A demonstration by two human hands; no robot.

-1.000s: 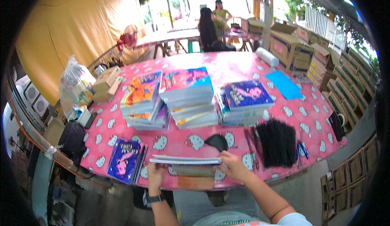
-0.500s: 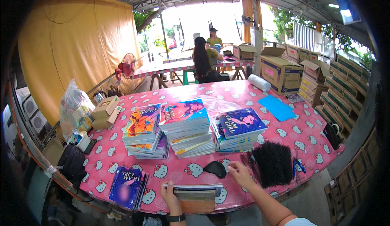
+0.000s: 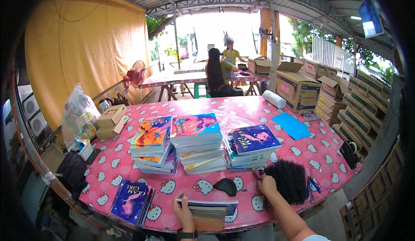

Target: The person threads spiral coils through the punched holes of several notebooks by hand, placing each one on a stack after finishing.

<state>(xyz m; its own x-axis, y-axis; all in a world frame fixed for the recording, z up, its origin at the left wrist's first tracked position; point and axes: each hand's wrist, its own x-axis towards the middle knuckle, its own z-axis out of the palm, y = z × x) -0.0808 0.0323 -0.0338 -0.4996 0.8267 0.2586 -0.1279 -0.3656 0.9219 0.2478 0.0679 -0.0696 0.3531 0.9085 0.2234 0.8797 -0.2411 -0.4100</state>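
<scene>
My left hand is closed on the left end of a notebook, which stands on edge against a wooden block at the table's near side. At the left edge of a heap of black plastic spiral coils, my right hand pinches a coil. Between the hands, a little farther off, lies a smooth black object shaped like a computer mouse. Left of my left hand, a purple-covered notebook lies flat with black coils along its right side.
Three stacks of notebooks, one orange-topped, one blue-and-pink and one purple, stand mid-table. Blue pens lie beside the coils. Blue sheets, a clear plastic roll and cartons are farther right. Two people are at a back table.
My right hand has moved right, from beside the black mouse-shaped object to the coil heap. My left hand stays on the notebook. The view has tilted slightly upward.
</scene>
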